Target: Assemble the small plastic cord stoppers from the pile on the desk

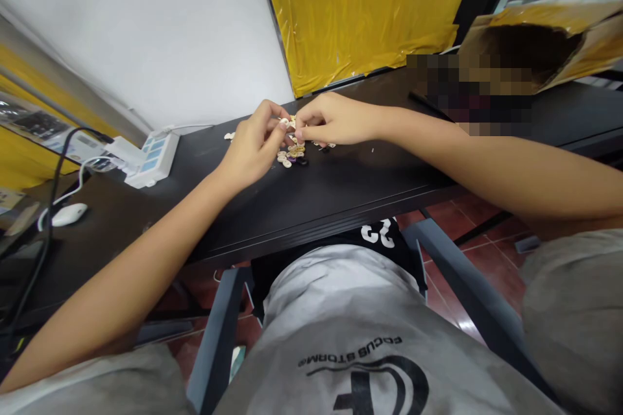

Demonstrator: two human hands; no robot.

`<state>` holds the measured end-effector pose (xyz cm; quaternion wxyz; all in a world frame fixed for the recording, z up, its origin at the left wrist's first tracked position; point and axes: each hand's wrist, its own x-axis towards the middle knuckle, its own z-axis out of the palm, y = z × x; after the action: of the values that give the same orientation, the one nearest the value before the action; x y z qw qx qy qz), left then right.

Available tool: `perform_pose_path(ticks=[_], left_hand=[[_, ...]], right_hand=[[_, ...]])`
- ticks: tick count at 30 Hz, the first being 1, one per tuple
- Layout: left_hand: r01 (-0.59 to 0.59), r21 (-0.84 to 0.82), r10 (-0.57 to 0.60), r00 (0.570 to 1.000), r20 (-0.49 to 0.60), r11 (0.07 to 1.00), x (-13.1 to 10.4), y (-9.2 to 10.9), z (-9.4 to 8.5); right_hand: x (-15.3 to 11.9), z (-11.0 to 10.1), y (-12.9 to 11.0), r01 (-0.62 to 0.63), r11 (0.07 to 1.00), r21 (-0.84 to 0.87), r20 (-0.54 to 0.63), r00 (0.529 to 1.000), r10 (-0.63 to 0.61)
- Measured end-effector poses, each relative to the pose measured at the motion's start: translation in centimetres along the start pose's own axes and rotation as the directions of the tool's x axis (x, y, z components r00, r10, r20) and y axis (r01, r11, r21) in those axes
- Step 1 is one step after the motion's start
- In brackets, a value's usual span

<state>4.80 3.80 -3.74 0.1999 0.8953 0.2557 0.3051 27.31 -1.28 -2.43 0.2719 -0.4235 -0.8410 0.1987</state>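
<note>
Over a small pile of buttons [293, 153] on the dark table, both of my hands are close together with bent fingers. My left hand [254, 142] pinches a pale button [285, 122] between thumb and fingertips. My right hand [331, 119] is closed just beside it, thumb against fingers; what lies in its fingertips is too small and hidden to make out. The pile is mostly cream and tan, with a purple and a black piece among them. A few more buttons [331, 145] lie under the right hand, and some pale ones [229, 136] sit left of the left hand.
A white power strip [158, 159] with plugs and cables stands on the table [311, 191] at left, near a white mouse [71, 214]. An open cardboard box [588, 55] is at the back right, beside a blurred-out patch. A white wall and yellow sheeting [365, 13] border the back.
</note>
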Motion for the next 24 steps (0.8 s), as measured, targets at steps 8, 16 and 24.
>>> perform_pose_path(ticks=[8, 16, 24], left_hand=[[-0.041, 0.113, 0.049, 0.997, -0.062, 0.993, 0.07, -0.18, 0.00], [-0.075, 0.055, 0.083, 0.983, -0.164, 0.996, 0.34, 0.23, -0.13], [0.065, -0.362, -0.134, 0.976, -0.170, 0.930, 0.91, -0.33, 0.76]], right_hand=[[0.10, -0.25, 0.11, -0.015, 0.999, -0.031, -0.050, 0.999, 0.013], [-0.06, -0.35, 0.13, 0.016, 0.997, -0.075, -0.081, 0.996, -0.022], [-0.04, -0.70, 0.47, -0.015, 0.992, -0.124, -0.117, 0.993, 0.001]])
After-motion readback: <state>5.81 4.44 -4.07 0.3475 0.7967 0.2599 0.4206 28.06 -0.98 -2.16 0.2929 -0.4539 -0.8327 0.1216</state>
